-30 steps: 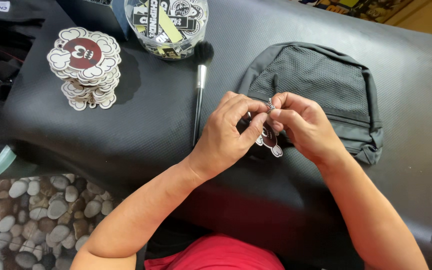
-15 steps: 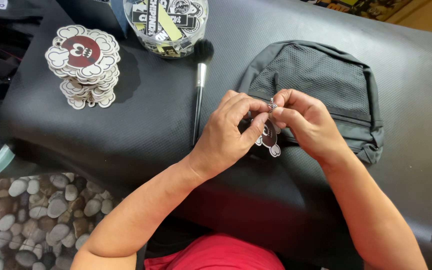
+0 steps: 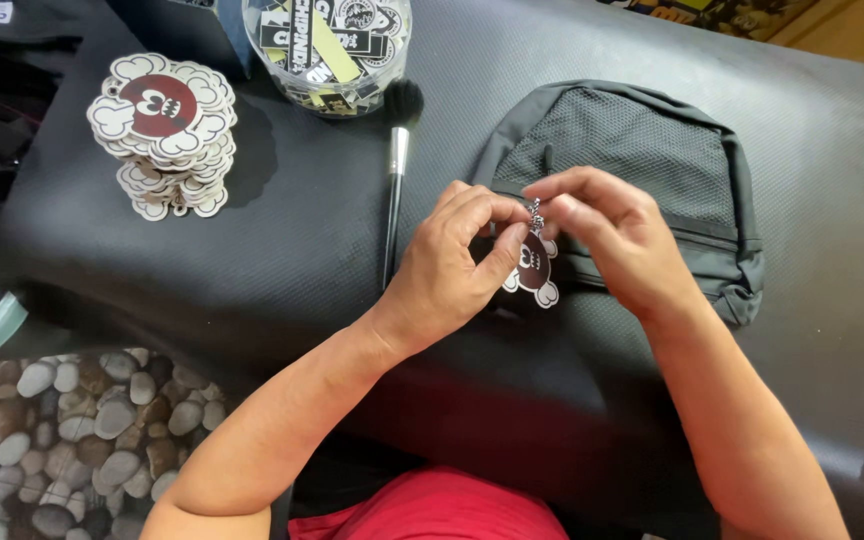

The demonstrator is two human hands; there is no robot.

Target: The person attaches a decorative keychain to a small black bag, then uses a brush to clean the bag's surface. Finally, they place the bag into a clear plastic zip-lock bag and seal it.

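Keychain charm (image 3: 534,268), dark red with white lobes, hangs over the front of a dark grey backpack (image 3: 632,140), its small metal clasp pinched between the left hand (image 3: 452,262) and the right hand (image 3: 612,235), both closed on it. Left of them lie a black brush (image 3: 397,160), a clear tub of stickers (image 3: 327,45) and a stack of charms (image 3: 162,130) on the black table (image 3: 282,260).

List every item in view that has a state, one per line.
Left hand: pinching the charm.
Right hand: pinching the metal clasp.
Charm: held over the bag.
Black bag: lying flat, mesh side up.
Sticker stack: piled, untouched.
Brush: lying flat.
Clear tub: filled with stickers.
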